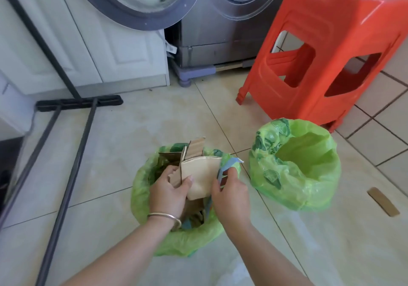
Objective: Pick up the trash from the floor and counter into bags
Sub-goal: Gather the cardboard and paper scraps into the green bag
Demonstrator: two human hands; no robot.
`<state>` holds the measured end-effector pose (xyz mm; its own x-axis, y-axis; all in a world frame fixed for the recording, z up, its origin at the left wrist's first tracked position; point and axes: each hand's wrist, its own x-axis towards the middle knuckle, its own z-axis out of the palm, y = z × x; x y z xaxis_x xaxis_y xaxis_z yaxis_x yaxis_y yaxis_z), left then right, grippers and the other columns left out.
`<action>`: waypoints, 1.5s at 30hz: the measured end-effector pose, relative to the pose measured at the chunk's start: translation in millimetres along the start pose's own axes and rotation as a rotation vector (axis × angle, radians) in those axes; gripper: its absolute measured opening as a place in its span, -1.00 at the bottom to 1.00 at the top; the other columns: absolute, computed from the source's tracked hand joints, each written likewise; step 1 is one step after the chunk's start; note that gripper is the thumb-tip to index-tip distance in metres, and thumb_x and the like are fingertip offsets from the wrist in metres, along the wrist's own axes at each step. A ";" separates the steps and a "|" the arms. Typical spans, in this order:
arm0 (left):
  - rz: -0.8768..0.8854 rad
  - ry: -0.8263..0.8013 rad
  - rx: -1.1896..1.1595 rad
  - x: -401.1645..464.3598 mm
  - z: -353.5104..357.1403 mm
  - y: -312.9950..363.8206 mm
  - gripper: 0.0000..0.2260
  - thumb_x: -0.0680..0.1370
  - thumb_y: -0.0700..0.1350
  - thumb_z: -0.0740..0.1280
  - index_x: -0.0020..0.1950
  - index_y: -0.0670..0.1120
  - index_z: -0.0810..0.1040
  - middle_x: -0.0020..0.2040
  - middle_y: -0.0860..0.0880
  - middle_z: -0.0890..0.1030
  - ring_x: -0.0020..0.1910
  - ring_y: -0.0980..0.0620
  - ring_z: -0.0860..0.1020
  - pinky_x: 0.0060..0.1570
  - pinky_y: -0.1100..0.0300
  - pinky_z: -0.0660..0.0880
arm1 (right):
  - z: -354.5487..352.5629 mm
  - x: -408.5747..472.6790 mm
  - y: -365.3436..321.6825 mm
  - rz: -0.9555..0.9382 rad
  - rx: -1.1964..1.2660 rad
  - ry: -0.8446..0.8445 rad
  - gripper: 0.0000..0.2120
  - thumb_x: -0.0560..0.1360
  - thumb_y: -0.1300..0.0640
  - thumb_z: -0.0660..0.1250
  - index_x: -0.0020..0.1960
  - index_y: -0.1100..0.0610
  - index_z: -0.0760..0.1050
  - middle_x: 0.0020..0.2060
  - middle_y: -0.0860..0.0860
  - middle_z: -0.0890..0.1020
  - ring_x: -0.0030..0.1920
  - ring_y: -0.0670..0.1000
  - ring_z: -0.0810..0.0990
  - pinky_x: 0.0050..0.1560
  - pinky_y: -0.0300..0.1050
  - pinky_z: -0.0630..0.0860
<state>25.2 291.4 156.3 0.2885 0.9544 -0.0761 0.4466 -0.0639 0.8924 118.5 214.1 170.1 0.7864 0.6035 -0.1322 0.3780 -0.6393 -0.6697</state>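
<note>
From where I sit, the orange stool (326, 49) is my marker. Far to its left a black metal frame (72, 118) leans against white cabinet doors (66, 31), and the open door of a washing machine (212, 20) hangs between cabinet and stool.

Down-left of the stool, on the tiled floor (154, 118), stands the nearer green bag (141, 199), its mouth rolled open. It is crowded with cardboard pieces (194, 148) standing on edge, and more scraps lie deeper inside, too jumbled to sort out. My left hand (170, 188), a metal bangle (164, 217) on its wrist, grips a tan cardboard sheet (203, 175) over that bag, thumb on its face and fingers curled behind. My right hand (229, 188) pinches a blue strip (227, 164) at the sheet's right edge, above the bag's rim.

Directly below the stool, almost touching its front leg, sits a second green bag (295, 166); I see only plastic in it. A flat cardboard scrap (383, 201) lies on the floor right of this bag.

I can read no lettering anywhere.
</note>
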 end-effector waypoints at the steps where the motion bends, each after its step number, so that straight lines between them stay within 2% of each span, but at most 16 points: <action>1: 0.011 -0.027 0.041 -2.5 2.9 -4.5 -0.79 0.43 -0.18 0.43 -0.25 0.05 0.43 -0.34 0.10 0.57 -0.36 0.17 0.55 -0.40 0.48 0.38 | 4.5 -0.2 2.5 0.008 -0.046 -0.018 -0.83 0.55 0.11 0.16 0.09 0.17 0.35 -0.12 0.15 0.63 -0.08 0.21 0.60 -0.27 -0.09 0.35; 4: 0.066 -0.150 0.241 -5.7 10.8 -17.1 -0.81 0.47 -0.13 0.37 -0.10 -0.01 0.35 -0.25 -0.01 0.56 -0.17 -0.10 0.57 -0.29 0.16 0.33 | 12.6 0.6 2.7 0.010 -0.152 -0.111 -0.82 0.59 0.10 0.08 0.12 0.17 0.31 -0.06 0.17 0.62 -0.02 0.21 0.59 -0.24 -0.07 0.35; 6: 0.049 -0.235 0.353 -4.1 14.4 -23.1 -0.81 0.50 -0.09 0.32 -0.09 -0.03 0.29 -0.25 -0.01 0.47 -0.10 -0.15 0.54 -0.27 0.16 0.27 | 17.9 5.3 -2.8 0.009 -0.242 -0.188 -0.77 0.60 0.10 0.06 0.16 0.19 0.33 0.03 0.17 0.61 0.07 0.20 0.58 -0.10 -0.05 0.43; 9: 0.084 -0.308 0.518 1.0 18.9 -25.2 -0.83 0.50 -0.09 0.27 -0.16 -0.08 0.28 -0.12 -0.13 0.56 -0.04 -0.17 0.55 -0.15 0.07 0.45 | 33.4 11.9 -9.3 0.067 -0.348 -0.321 -0.73 0.56 0.15 0.15 0.23 0.22 0.33 0.14 0.13 0.58 0.17 0.14 0.57 -0.03 -0.13 0.43; 12: 0.072 -0.445 0.726 2.4 20.1 -22.7 -0.94 0.54 -0.14 0.18 -0.03 -0.09 0.31 0.04 -0.12 0.60 0.04 -0.13 0.57 -0.03 0.08 0.48 | 46.0 12.3 -11.9 0.012 -0.508 -0.483 -0.66 0.59 0.23 0.05 0.34 0.27 0.30 0.26 0.17 0.47 0.25 0.12 0.51 0.16 -0.10 0.46; 15: 0.045 -0.562 0.805 3.7 21.3 -26.8 -0.75 0.53 -0.14 0.18 0.19 -0.14 0.32 0.12 -0.15 0.60 0.10 -0.16 0.57 -0.01 0.06 0.48 | 42.4 12.0 -16.9 -0.066 -0.587 -0.638 -0.66 0.61 0.29 0.02 0.35 0.30 0.33 0.30 0.22 0.41 0.30 0.13 0.44 0.24 -0.10 0.41; 17: 0.015 -0.597 0.800 4.0 19.2 -25.0 -0.70 0.51 -0.09 0.21 0.21 -0.13 0.33 0.16 -0.14 0.57 0.13 -0.15 0.55 0.03 0.06 0.49 | 38.7 13.4 -18.6 -0.091 -0.619 -0.668 -0.68 0.60 0.31 0.03 0.31 0.29 0.37 0.29 0.21 0.44 0.29 0.13 0.45 0.23 -0.10 0.42; 20: 0.001 -0.491 0.772 3.3 9.3 -15.2 -0.64 0.44 0.06 0.27 0.17 -0.05 0.38 0.15 -0.06 0.54 0.15 -0.09 0.52 0.01 0.10 0.47 | 31.7 14.9 -17.9 -0.069 -0.629 -0.585 -0.71 0.58 0.31 0.08 0.25 0.26 0.43 0.25 0.17 0.48 0.25 0.11 0.49 0.17 -0.10 0.47; 22: 0.038 -0.370 0.716 0.3 0.0 -8.0 -0.51 0.37 0.15 0.32 0.26 0.04 0.37 0.20 0.01 0.47 0.21 -0.03 0.47 0.07 0.07 0.49 | 24.1 12.9 -17.6 -0.038 -0.557 -0.494 -0.72 0.56 0.31 0.10 0.22 0.24 0.44 0.21 0.15 0.50 0.21 0.10 0.53 0.09 -0.14 0.48; 24: 0.147 -0.238 0.738 -5.8 -5.9 2.7 -0.39 0.37 0.19 0.34 0.37 0.08 0.29 0.25 0.04 0.41 0.25 -0.01 0.41 0.07 0.07 0.49 | 11.4 9.4 -14.6 -0.020 -0.462 -0.394 -0.75 0.54 0.30 0.11 0.17 0.23 0.44 0.15 0.13 0.54 0.15 0.10 0.57 -0.08 -0.16 0.43; 27: 0.397 -0.101 0.722 -15.5 3.8 22.0 -0.48 0.35 0.08 0.43 0.28 0.01 0.45 0.13 -0.03 0.49 0.13 -0.11 0.47 -0.10 0.05 0.52 | -16.6 4.0 -3.2 -0.045 -0.351 -0.274 -0.78 0.56 0.22 0.11 0.16 0.23 0.41 0.10 0.15 0.56 0.11 0.16 0.57 -0.10 -0.10 0.39; 30: 0.470 -0.176 0.663 -30.3 30.3 41.9 -0.63 0.38 -0.03 0.44 0.17 0.00 0.53 0.09 -0.02 0.53 0.12 -0.09 0.51 -0.11 0.07 0.51 | -45.2 -2.4 18.1 -0.100 -0.272 -0.188 -0.71 0.61 0.09 0.08 0.22 0.22 0.39 0.13 0.15 0.55 0.13 0.16 0.55 0.03 -0.05 0.45; 32: 0.476 -0.223 0.634 -43.8 50.7 54.0 -0.67 0.41 -0.06 0.40 0.17 0.02 0.53 0.11 0.01 0.53 0.14 -0.03 0.52 -0.06 0.08 0.49 | -64.3 -6.6 37.5 -0.070 -0.182 -0.129 -0.68 0.60 0.01 0.08 0.23 0.17 0.40 0.13 0.12 0.58 0.13 0.15 0.56 0.01 -0.06 0.45; 36: 0.578 -0.338 0.561 -79.3 97.3 79.0 -0.75 0.42 -0.07 0.39 0.10 0.02 0.55 0.05 0.05 0.55 0.00 0.01 0.59 -0.15 0.13 0.49 | -112.6 -17.3 86.0 -0.049 -0.118 0.006 -0.68 0.60 -0.05 0.08 0.23 0.09 0.43 0.11 0.05 0.62 0.12 0.11 0.58 -0.04 -0.09 0.44; 40: 0.654 -0.482 0.542 -129.5 162.8 107.7 -0.74 0.44 -0.01 0.35 0.12 0.07 0.52 0.05 0.12 0.55 -0.07 0.10 0.60 -0.16 0.12 0.53 | -173.7 -32.0 154.2 0.024 -0.148 0.132 -0.68 0.58 -0.10 0.08 0.22 0.01 0.42 0.11 -0.02 0.63 0.11 0.10 0.59 -0.01 -0.08 0.45; 45: 0.674 -0.679 0.553 -208.9 251.1 149.1 -0.65 0.44 0.01 0.35 0.21 0.11 0.42 0.08 0.16 0.50 -0.07 0.17 0.58 -0.12 0.21 0.48 | -257.2 -60.6 251.9 0.194 -0.158 0.187 -0.66 0.57 -0.11 0.09 0.28 0.00 0.35 0.14 -0.05 0.60 0.13 0.09 0.57 0.05 -0.08 0.43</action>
<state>244.2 9.2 193.5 0.9445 0.3272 -0.0288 0.2912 -0.7937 0.5341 291.7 -106.1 197.4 0.9221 0.3738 -0.1001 0.2714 -0.8091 -0.5213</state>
